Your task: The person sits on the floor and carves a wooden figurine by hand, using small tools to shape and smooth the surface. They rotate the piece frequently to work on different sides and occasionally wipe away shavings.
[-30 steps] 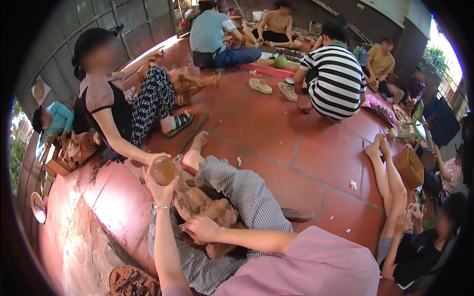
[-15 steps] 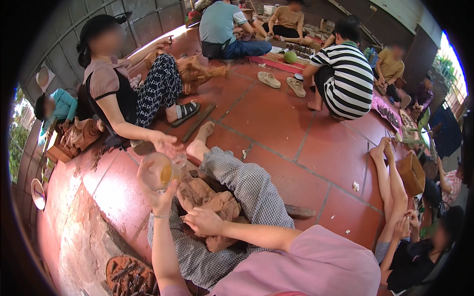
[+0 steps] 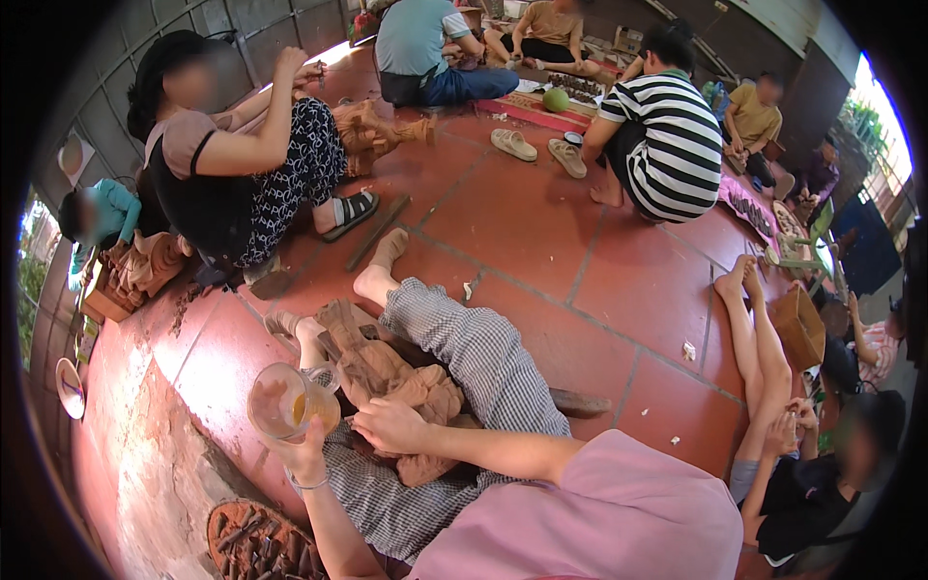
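Note:
My left hand (image 3: 307, 454) is closed round a clear glass mug (image 3: 275, 391) with a little yellowish liquid in the bottom. The mug is held tilted, its handle toward the carving. A reddish-brown carved wooden figure (image 3: 425, 391) lies between my legs, over my checked trousers (image 3: 503, 362). Against the near side of this carving, my right hand (image 3: 389, 427) has its fingers curled in. Whether those fingers hold anything is hidden.
Beside my left forearm lies a round tray (image 3: 217, 517) full of dark-handled carving tools, next to a pale wooden slab (image 3: 159, 464). A person in a black cap (image 3: 208, 184) sits at the left with another carving (image 3: 362, 135). Sandals (image 3: 512, 145) and a crouching person (image 3: 667, 145) are farther off.
The glass mug in my left hand has come down and closer to me. The neighbour's hand that was reaching to the mug has drawn back and up. My right hand stays at the carving.

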{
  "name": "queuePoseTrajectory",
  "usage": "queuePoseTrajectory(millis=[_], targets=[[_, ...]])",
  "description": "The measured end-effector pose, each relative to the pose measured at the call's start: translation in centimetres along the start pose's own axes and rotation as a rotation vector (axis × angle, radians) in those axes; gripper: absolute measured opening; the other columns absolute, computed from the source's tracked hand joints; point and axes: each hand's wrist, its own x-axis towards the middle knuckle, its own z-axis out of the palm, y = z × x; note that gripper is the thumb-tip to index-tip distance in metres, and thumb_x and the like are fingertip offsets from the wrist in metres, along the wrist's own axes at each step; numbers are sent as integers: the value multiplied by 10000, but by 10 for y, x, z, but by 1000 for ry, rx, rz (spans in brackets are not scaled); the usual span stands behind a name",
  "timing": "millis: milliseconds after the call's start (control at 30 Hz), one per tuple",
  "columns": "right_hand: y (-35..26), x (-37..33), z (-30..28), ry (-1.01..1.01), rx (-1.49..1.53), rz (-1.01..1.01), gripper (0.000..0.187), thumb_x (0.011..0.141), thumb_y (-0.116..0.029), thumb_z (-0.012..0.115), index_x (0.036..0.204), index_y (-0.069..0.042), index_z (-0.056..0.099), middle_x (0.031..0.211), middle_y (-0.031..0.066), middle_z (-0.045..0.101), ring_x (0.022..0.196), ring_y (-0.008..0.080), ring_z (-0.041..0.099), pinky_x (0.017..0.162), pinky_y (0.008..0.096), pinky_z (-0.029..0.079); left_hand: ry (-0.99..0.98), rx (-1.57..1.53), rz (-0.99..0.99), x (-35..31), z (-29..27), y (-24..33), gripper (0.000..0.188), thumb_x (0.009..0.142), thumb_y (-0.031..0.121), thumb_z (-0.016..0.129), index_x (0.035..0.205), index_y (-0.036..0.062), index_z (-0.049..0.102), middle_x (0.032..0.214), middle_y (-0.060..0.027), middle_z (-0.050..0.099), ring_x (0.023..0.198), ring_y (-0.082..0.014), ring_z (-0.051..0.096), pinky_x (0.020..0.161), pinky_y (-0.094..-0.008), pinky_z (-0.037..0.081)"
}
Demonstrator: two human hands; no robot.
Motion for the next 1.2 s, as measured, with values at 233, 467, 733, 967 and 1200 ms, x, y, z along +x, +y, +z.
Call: queuePoseTrajectory(millis=[233, 467, 733, 967, 1200], targets=[[1, -2, 2, -85, 33, 46, 132, 870, -167, 625, 817, -48, 601, 814, 103, 582, 812, 275, 608, 690, 387, 499, 16, 64, -42, -8, -7, 15, 898, 764, 349, 816, 1442, -11, 350, 1341, -154, 490, 1293, -288, 450, 1103, -420, 340], [1, -1, -2, -78, -8, 9, 132, 878, -163, 623, 838, -38, 622, 809, 98, 589, 802, 271, 608, 693, 374, 504, 89, -162, -211, -12, -2, 45, 964, 735, 372, 843, 1443, 2, 305, 1331, -174, 473, 1265, -299, 466, 1058, -419, 381], [0, -1, -1, -74, -3, 32, 120, 866, -160, 623, 823, -48, 617, 796, 94, 579, 794, 269, 605, 694, 371, 507, -43, -143, -275, -26, -2, 65, 1028, 700, 370, 859, 1472, 25, 274, 1393, -185, 439, 1299, -304, 439, 1080, -444, 359], [1, -3, -1, -96, 40, 63, 105, 850, -156, 620, 867, -52, 612, 857, 95, 588, 852, 275, 607, 718, 386, 512, -84, -229, -361, -46, 3, 94, 1059, 599, 87, 843, 1478, 8, 256, 1385, -152, 443, 1272, -290, 465, 1054, -443, 407], [0, -3, 0, -92, 9, 43, 117, 848, -169, 627, 874, -55, 623, 858, 90, 601, 850, 271, 618, 717, 384, 515, -164, -280, -302, -68, -9, 104, 1015, 602, 132, 848, 1439, 20, 286, 1348, -172, 481, 1238, -302, 498, 1064, -464, 386]])
